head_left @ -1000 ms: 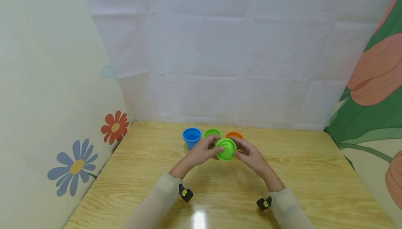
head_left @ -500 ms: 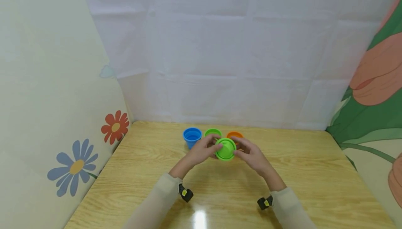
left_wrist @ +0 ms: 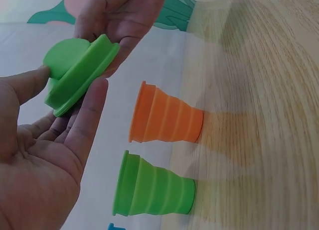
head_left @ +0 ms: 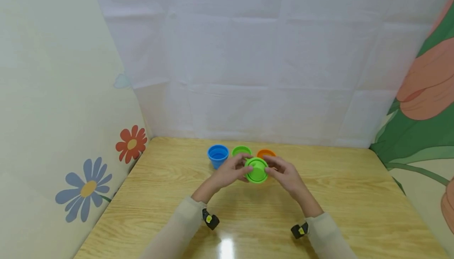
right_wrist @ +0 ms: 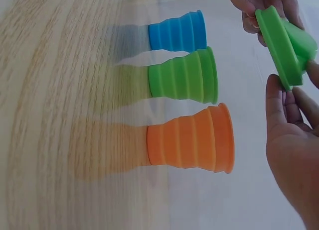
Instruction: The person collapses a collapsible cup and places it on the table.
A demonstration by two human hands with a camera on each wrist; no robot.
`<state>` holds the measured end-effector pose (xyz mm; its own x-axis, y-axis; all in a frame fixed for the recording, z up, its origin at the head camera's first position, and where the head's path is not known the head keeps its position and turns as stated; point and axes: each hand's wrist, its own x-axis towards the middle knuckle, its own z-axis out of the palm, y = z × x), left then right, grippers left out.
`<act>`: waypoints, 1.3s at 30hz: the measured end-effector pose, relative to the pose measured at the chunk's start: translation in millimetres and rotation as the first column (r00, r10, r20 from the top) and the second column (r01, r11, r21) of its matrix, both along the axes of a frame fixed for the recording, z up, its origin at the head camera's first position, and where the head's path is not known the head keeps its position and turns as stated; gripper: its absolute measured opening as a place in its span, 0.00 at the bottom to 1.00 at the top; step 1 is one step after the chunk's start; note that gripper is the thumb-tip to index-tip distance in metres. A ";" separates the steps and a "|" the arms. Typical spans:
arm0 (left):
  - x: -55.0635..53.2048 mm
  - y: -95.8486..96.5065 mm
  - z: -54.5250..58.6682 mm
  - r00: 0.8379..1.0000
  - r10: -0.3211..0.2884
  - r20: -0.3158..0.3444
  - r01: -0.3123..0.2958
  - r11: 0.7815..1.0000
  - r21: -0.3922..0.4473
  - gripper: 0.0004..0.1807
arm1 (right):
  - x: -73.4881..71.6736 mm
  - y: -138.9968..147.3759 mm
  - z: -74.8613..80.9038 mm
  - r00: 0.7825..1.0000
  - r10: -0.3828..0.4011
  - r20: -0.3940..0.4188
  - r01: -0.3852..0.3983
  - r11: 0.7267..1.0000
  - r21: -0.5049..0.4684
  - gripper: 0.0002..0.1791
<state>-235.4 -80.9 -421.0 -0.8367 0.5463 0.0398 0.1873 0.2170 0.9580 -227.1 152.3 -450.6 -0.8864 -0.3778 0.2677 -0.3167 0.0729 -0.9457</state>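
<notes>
Both hands hold a round green lid (head_left: 257,170) with a raised, slanted part on its face, up off the table in front of the cups. In the left wrist view the lid (left_wrist: 87,73) sits tilted, seen edge-on. My left hand (head_left: 228,171) pinches its left side, thumb on the face and fingers behind. At the opposite edge my right hand (head_left: 288,178) grips with thumb and fingertips. Three ribbed cups stand upright just beyond: a blue cup (right_wrist: 178,33), a green cup (right_wrist: 182,75) and an orange cup (right_wrist: 187,140). The hands partly cover the green and orange ones in the head view.
The wooden table (head_left: 170,180) runs back to a creased white cloth (head_left: 227,62). A flower-painted wall (head_left: 64,113) borders the left side, and another painted wall (head_left: 418,140) the right. Small black cameras (head_left: 211,219) are strapped on both wrists.
Both hands keep hold of the green lid at nearly the same spot. The lid's tilt and the fingers on it shift slightly. The cups stay put.
</notes>
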 end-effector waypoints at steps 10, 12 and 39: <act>3.1 -1.6 4.6 0.998 -0.053 0.024 0.053 0.999 -0.006 0.24 | 2.5 0.4 -1.4 0.998 0.029 0.050 -0.029 1.000 0.002 0.23; 3.8 -2.4 5.6 0.998 -0.056 0.019 0.057 0.998 -0.016 0.23 | 3.2 0.3 -1.2 0.998 0.028 0.057 -0.028 1.000 0.010 0.23; 2.6 7.8 1.9 0.988 0.030 -0.150 -0.054 0.986 -0.157 0.17 | 23.0 -12.7 22.8 0.998 -0.061 -0.020 0.062 0.996 0.056 0.14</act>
<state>-232.9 -73.0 -419.1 -0.8507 0.5197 0.0788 0.3106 0.3761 0.8730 -204.2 139.6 -427.7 -0.9035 -0.3377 0.2638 -0.3272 0.1461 -0.9336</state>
